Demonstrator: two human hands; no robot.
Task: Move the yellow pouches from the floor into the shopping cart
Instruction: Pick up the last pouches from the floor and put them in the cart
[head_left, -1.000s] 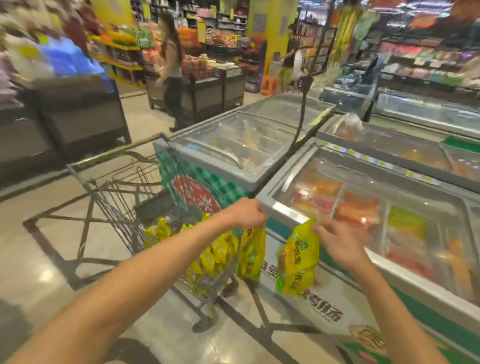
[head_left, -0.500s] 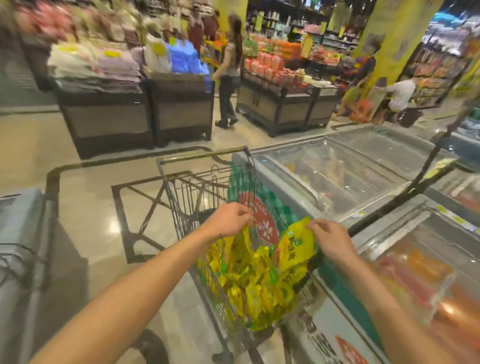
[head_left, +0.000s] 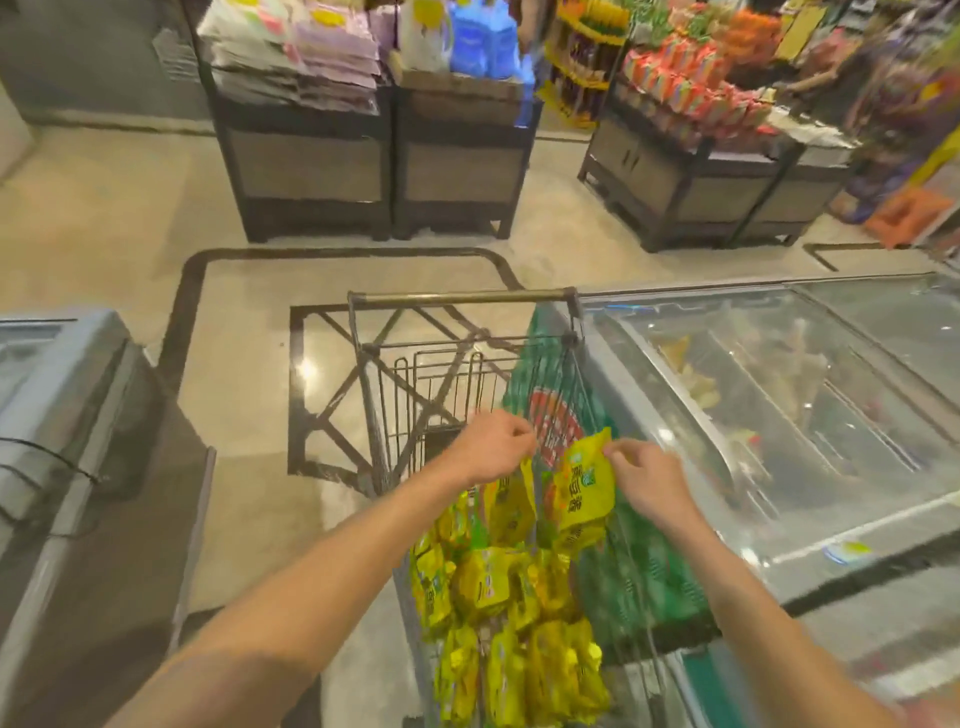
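Note:
The wire shopping cart (head_left: 462, 299) stands right in front of me, its basket filled with several yellow pouches (head_left: 488, 582). Above the basket, my left hand (head_left: 491, 447) pinches the top of one yellow pouch (head_left: 511, 501) that hangs down into the cart. My right hand (head_left: 647, 480) grips the upper edge of a second yellow pouch (head_left: 582, 486), held over the pile at the cart's right side. No pouches on the floor are in view.
A glass-topped chest freezer (head_left: 769, 415) runs along the cart's right side. Another freezer (head_left: 57, 415) stands at the left. Dark wooden display stands (head_left: 363, 171) with stacked goods line the far aisle, and one more stand (head_left: 696, 197) sits at the back right.
My view has swung left and down over the cart. Both hands have carried their pouches from beside the freezer to above the basket, close together.

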